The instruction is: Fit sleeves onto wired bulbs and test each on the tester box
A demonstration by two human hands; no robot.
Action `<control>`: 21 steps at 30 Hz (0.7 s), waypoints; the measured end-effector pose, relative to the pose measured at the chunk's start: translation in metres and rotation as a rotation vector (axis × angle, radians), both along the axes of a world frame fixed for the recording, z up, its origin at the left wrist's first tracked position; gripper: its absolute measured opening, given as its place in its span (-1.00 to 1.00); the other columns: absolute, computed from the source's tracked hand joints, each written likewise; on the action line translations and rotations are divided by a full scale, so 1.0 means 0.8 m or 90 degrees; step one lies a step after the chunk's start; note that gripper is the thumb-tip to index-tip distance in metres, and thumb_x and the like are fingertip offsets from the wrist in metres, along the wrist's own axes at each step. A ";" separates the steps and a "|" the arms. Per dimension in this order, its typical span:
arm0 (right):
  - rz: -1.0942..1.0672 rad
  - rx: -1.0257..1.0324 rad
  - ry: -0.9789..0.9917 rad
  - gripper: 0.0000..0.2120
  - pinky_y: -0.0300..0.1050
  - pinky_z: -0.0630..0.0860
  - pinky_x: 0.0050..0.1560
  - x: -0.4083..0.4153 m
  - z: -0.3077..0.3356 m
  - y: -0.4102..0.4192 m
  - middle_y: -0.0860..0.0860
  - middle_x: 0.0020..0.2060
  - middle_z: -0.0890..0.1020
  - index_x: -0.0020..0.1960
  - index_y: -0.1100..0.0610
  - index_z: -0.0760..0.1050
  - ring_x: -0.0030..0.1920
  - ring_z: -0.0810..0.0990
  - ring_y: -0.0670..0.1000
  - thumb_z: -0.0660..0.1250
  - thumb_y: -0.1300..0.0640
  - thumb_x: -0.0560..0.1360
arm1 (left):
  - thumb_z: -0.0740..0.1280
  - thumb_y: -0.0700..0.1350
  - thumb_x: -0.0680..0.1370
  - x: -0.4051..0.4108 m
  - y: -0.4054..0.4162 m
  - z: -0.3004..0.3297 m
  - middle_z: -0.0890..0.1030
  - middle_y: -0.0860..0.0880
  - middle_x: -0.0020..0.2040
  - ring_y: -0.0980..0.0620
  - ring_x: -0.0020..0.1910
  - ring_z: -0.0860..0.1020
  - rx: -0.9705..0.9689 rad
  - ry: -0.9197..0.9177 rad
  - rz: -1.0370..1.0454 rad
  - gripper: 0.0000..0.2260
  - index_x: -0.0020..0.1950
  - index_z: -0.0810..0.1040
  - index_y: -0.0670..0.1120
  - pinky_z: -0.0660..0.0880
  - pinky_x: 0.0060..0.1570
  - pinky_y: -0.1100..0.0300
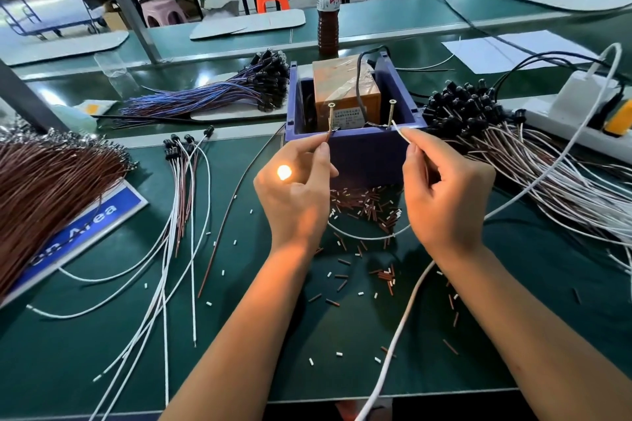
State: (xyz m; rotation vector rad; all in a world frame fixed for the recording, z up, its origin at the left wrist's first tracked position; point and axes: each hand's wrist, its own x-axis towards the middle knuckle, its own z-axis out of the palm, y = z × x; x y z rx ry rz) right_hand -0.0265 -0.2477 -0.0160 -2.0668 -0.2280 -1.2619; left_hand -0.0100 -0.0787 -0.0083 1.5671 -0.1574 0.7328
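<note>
Both forearms reach forward over the green table (342, 335) toward the tester box (362, 150); the left hand (294, 195) pinches a brown wire (327, 137) against the left screw (330, 118), and the lit bulb (284, 172) glows at this hand; the right hand (444, 195) pinches a white wire (400, 132) just beside the right screw (391, 113); small brown and white sleeves (369, 208) lie scattered in front of the blue plastic box.

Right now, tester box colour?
Blue-purple tester box, clearest in the head view.
</note>
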 end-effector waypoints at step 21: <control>-0.003 0.133 0.105 -0.72 -0.14 0.53 -0.25 -0.033 0.039 -0.055 -0.03 -0.19 0.70 0.30 0.15 0.63 -0.30 0.62 -0.13 0.22 0.12 0.70 | 0.37 -0.27 0.62 -0.025 -0.072 0.043 0.66 -0.03 -0.36 0.17 -0.44 0.54 -0.055 0.022 -0.241 -0.88 0.03 0.71 -0.17 0.41 -0.35 0.37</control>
